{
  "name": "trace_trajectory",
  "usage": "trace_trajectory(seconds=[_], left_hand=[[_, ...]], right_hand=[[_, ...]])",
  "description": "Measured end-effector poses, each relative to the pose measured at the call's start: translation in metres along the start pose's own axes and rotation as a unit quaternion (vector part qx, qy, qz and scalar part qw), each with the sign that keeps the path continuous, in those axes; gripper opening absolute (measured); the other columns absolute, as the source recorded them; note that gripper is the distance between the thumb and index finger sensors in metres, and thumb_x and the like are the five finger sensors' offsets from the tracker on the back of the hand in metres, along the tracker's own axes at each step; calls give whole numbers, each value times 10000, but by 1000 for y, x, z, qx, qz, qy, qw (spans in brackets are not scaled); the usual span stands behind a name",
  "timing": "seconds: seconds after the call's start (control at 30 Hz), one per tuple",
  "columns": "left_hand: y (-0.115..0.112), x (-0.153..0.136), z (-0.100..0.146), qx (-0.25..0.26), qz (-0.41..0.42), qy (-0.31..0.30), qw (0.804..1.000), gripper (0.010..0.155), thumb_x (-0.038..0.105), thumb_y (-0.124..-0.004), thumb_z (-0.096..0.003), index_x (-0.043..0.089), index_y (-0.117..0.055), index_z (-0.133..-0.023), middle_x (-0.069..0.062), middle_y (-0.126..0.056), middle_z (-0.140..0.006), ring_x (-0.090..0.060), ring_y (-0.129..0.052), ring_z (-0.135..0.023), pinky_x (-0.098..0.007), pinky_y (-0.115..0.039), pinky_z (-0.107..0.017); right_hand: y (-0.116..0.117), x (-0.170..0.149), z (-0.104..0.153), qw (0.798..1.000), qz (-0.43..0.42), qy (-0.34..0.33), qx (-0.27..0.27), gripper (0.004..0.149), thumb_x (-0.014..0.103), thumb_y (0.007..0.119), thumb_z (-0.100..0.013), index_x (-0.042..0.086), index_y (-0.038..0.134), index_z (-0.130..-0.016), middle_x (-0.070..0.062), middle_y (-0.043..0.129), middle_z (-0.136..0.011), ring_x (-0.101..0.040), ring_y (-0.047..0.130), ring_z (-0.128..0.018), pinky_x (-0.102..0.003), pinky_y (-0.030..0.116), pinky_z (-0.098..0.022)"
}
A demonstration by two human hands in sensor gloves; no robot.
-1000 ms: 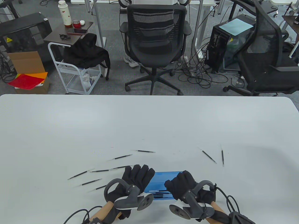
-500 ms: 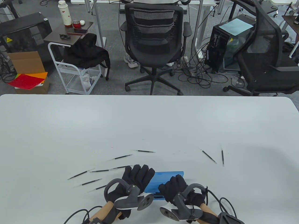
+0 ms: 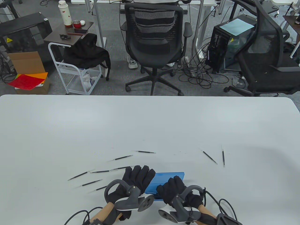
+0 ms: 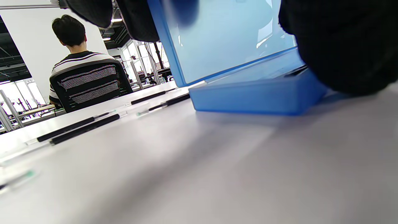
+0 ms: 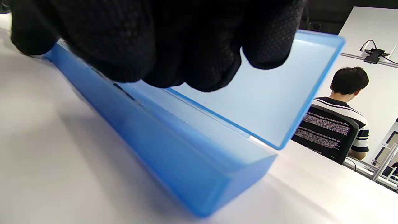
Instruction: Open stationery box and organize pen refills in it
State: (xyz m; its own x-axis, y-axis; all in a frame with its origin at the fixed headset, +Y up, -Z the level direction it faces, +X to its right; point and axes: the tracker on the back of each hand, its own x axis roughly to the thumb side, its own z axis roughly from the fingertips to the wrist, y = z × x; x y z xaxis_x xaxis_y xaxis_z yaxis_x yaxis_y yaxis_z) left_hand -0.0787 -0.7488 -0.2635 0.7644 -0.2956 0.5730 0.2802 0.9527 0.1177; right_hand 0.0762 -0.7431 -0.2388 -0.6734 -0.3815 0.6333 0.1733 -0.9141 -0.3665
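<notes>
Right now I have both hands at the blue stationery box [image 3: 170, 179], which sits at the near edge of the white desk [image 3: 150, 121], directly in front of me. My left hand [image 3: 138, 179] lies with fingers stretched against the box's left end and raised lid, steadying it. My right hand [image 3: 174, 189] is curled over the tray's near side; whether it pinches a refill I cannot tell, since the glove hides its fingertips.

To do this step well, I judge I should keep the left hand bracing the lid so it cannot fall shut, and lay each refill lengthwise along the tray, parallel to the dark ones already inside.

The box is translucent blue plastic, long, shallow and rectangular, with smooth thin walls and a hinged lid [image 5: 273, 93] standing at a slant. The pen refills [image 3: 100, 171] are thin, straight black rods with clear tips, likely to roll. Several lie scattered just left of the box, and two more [image 3: 216, 157] lie well apart to the right. The desk looks smooth and matte.
</notes>
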Motion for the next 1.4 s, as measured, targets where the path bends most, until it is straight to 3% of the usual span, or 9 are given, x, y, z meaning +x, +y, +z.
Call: trace_trajectory(seconds=[0.2,0.37,0.5,0.6,0.77,0.93,1.2,1.4], left_hand=[[0,0,0,0,0,1,1000,1259,675,-796,-330,114,-30,-1158,-198,-222,-1253,-497,-481,-1128,-693,-477,-785],[0,0,0,0,2,1,1000,1261,676,-796,-330,116,-27,-1157,-199,-219,-1253,-495,-479,-1129,-692,-475,-786],[0,0,0,0,2,0,1000,1262,676,-796,-330,116,-26,-1158,-197,-219,-1254,-495,-479,-1129,-693,-474,-785],[0,0,0,0,1,0,1000,1261,676,-796,-330,116,-28,-1157,-196,-221,-1254,-495,-480,-1129,-693,-475,-785],[0,0,0,1,3,0,1000,1262,676,-797,-330,115,-27,-1158,-198,-219,-1254,-496,-479,-1128,-694,-473,-786],[0,0,0,2,1,0,1000,1259,676,-795,-331,116,-29,-1158,-196,-222,-1254,-494,-481,-1129,-692,-476,-785],[0,-1,1,2,3,-2,1000,1258,675,-795,-332,117,-28,-1158,-196,-220,-1254,-493,-483,-1128,-692,-473,-786],[0,-1,0,1,3,-3,1000,1258,675,-795,-332,116,-30,-1158,-197,-222,-1254,-493,-484,-1128,-692,-473,-787]], right_hand=[[-24,-18,7,997,-70,16,-26,550,342,923,-381,243,784,-903,42,1026,-719,-243,1023,-669,-541,810,-652],[-47,-66,14,990,-80,95,-62,544,338,923,-384,243,789,-903,40,1029,-720,-245,1023,-670,-541,810,-655],[-46,-108,12,980,-100,166,-54,541,332,923,-388,238,792,-904,31,1029,-723,-251,1021,-671,-547,806,-655],[-37,-133,8,975,-83,204,-28,543,333,922,-390,238,790,-909,31,1029,-725,-251,1021,-672,-546,804,-657],[1,-169,-3,957,-49,281,58,561,335,920,-392,232,781,-925,20,1021,-750,-263,1008,-698,-554,788,-668],[40,-187,-10,931,-26,327,161,673,392,917,-381,217,713,-997,-56,953,-901,-328,932,-822,-578,729,-705],[78,-199,-19,904,6,359,234,701,408,919,-370,222,701,-1010,-67,935,-932,-346,907,-851,-582,712,-714],[90,-204,-22,892,14,373,254,681,393,927,-368,228,718,-996,-59,949,-915,-341,916,-841,-580,715,-713]])
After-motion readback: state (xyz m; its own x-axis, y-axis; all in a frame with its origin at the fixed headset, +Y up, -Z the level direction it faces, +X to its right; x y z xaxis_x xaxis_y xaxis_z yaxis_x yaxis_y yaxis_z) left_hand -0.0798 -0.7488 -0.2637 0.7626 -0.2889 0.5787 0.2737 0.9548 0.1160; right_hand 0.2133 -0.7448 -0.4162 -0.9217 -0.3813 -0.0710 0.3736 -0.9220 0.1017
